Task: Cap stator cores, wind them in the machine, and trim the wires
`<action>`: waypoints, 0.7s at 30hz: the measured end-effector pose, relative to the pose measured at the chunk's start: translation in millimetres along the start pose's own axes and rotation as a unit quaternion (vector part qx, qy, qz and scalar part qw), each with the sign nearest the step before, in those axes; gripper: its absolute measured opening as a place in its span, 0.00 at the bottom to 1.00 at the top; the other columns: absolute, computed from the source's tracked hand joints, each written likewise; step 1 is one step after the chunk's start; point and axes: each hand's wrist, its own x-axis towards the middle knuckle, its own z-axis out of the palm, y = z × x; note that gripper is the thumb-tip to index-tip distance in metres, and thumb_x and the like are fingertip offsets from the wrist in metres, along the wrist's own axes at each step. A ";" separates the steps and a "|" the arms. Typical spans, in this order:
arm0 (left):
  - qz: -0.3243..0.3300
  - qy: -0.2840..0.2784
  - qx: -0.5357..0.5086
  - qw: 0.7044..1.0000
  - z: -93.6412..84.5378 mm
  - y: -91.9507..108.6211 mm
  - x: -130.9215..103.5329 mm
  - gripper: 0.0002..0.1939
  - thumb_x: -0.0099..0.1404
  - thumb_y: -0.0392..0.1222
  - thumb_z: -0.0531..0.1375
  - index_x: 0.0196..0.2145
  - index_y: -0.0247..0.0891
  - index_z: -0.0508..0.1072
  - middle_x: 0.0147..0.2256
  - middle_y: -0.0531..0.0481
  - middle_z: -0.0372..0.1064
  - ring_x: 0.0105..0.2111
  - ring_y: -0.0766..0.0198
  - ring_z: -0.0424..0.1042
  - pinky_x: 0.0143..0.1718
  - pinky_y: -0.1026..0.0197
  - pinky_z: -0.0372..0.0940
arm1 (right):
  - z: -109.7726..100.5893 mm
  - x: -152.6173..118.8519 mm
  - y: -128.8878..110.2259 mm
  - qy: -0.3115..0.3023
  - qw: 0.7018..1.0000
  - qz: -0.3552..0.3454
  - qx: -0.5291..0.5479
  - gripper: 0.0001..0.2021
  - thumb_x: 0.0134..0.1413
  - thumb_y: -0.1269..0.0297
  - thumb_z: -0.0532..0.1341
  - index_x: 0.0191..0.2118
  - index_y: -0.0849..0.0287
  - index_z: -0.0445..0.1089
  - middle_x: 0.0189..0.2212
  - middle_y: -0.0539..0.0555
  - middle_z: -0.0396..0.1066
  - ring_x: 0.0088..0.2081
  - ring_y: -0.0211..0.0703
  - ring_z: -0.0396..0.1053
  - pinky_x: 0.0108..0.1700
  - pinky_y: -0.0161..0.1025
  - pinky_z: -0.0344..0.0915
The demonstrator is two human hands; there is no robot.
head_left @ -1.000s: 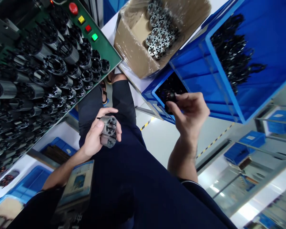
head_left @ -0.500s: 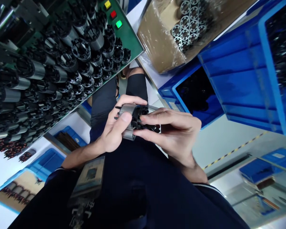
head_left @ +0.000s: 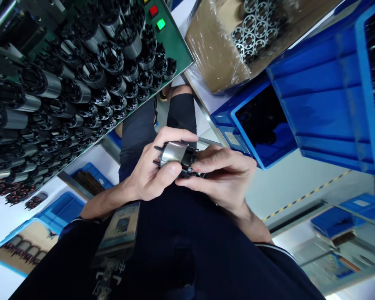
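In front of my body I hold a motor stator core point(head_left: 174, 153), a silvery metal cylinder with black plastic pronged ends. My left hand point(head_left: 158, 166) wraps round its metal body, thumb on the near side and forefinger along the far side. At the core's right end, my right hand point(head_left: 226, 173) pinches the black plastic end piece point(head_left: 190, 160) between thumb and fingers. That piece is partly covered by the fingertips, so whether it is fully seated cannot be made out.
Many similar cores point(head_left: 111, 58) stand on a green bench point(head_left: 184, 54) at upper left. A carton point(head_left: 212, 54) of bare metal cores lies at the top. Blue bins point(head_left: 331, 100) of black parts stand to the right. A lower blue tray point(head_left: 6, 237) holds wound parts.
The core has turned in my left hand, so more of its shiny side shows. My right fingers have shifted slightly left along the black end. The view has moved slightly.
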 end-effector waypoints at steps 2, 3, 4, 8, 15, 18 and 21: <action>0.003 -0.017 -0.028 0.999 -2.6 2.0 -0.1 0.30 0.84 0.67 0.61 0.72 0.48 0.78 0.47 0.43 0.81 0.36 0.53 0.81 0.40 0.48 0.80 | 2.9 0.3 0.2 0.013 1.000 -0.002 -0.007 0.20 0.51 0.71 0.89 0.47 0.47 0.90 0.35 0.47 0.89 0.25 0.40 0.78 0.27 0.39 0.78; 0.000 -0.027 -0.047 0.999 -3.5 3.7 0.0 0.31 0.84 0.66 0.61 0.72 0.46 0.78 0.48 0.42 0.81 0.37 0.52 0.82 0.43 0.48 0.80 | 4.1 0.4 -0.1 0.021 1.000 0.006 -0.006 0.19 0.50 0.69 0.90 0.45 0.48 0.89 0.34 0.47 0.88 0.23 0.39 0.77 0.26 0.38 0.78; -0.009 -0.035 -0.053 0.998 -4.2 5.6 0.4 0.31 0.85 0.67 0.61 0.72 0.46 0.77 0.48 0.43 0.81 0.37 0.53 0.82 0.45 0.48 0.80 | 4.9 0.7 -0.3 0.026 0.999 0.020 -0.003 0.18 0.50 0.66 0.90 0.43 0.50 0.88 0.33 0.47 0.87 0.22 0.38 0.76 0.27 0.37 0.78; -0.006 -0.045 -0.029 0.999 -8.5 13.0 3.8 0.29 0.86 0.65 0.61 0.73 0.46 0.77 0.49 0.42 0.82 0.37 0.53 0.81 0.45 0.49 0.78 | 2.4 2.3 -0.7 0.015 0.999 0.030 -0.021 0.17 0.52 0.63 0.90 0.42 0.51 0.86 0.33 0.47 0.87 0.24 0.38 0.77 0.29 0.36 0.79; 0.020 -0.048 -0.005 0.999 -12.3 3.9 12.8 0.28 0.78 0.64 0.68 0.65 0.43 0.80 0.51 0.39 0.82 0.43 0.50 0.81 0.44 0.48 0.76 | -7.3 7.5 -4.2 -0.029 0.994 -0.045 -0.100 0.20 0.56 0.68 0.88 0.52 0.46 0.89 0.39 0.49 0.89 0.30 0.44 0.82 0.34 0.42 0.83; -0.018 -0.013 -0.055 0.998 -6.2 -2.5 13.6 0.22 0.79 0.60 0.70 0.62 0.45 0.81 0.50 0.42 0.84 0.42 0.52 0.84 0.43 0.51 0.78 | -16.5 9.1 -8.4 -0.050 0.995 0.015 -0.080 0.24 0.54 0.69 0.88 0.55 0.47 0.89 0.41 0.49 0.89 0.35 0.45 0.85 0.39 0.42 0.85; -0.048 0.014 -0.146 0.988 1.9 -6.9 14.5 0.19 0.84 0.57 0.66 0.64 0.47 0.79 0.43 0.47 0.82 0.30 0.62 0.80 0.33 0.58 0.75 | -27.6 8.4 -13.1 -0.025 0.997 0.050 -0.046 0.27 0.59 0.73 0.85 0.61 0.44 0.88 0.50 0.50 0.91 0.44 0.47 0.89 0.45 0.42 0.89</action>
